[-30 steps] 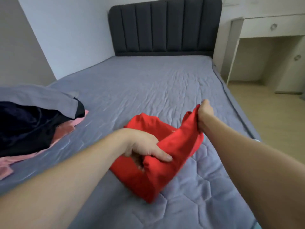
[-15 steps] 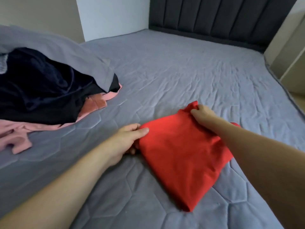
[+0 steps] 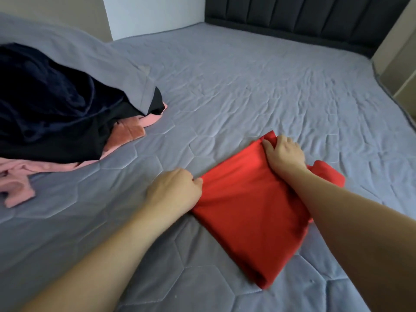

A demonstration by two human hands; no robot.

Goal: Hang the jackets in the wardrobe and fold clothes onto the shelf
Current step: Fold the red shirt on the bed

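Note:
A red garment [image 3: 249, 212] lies folded flat on the grey quilted bed [image 3: 247, 86], near its front. My left hand [image 3: 174, 190] grips the garment's left corner with curled fingers. My right hand [image 3: 283, 154] holds the far corner, fingers bent over the cloth's edge. A bunched bit of the red cloth shows to the right of my right forearm. On the left lies a heap of clothes: a dark navy piece [image 3: 49, 104] on top of a pink one [image 3: 130, 129].
A grey pillow [image 3: 74, 52] lies over the back of the clothes heap. The dark padded headboard [image 3: 304, 14] runs along the far end. Pale furniture [image 3: 403, 64] stands past the bed's right edge.
The red garment came down from being held up and now lies flat and folded on the bed. Both hands moved to its far corners. My view swung left and down.

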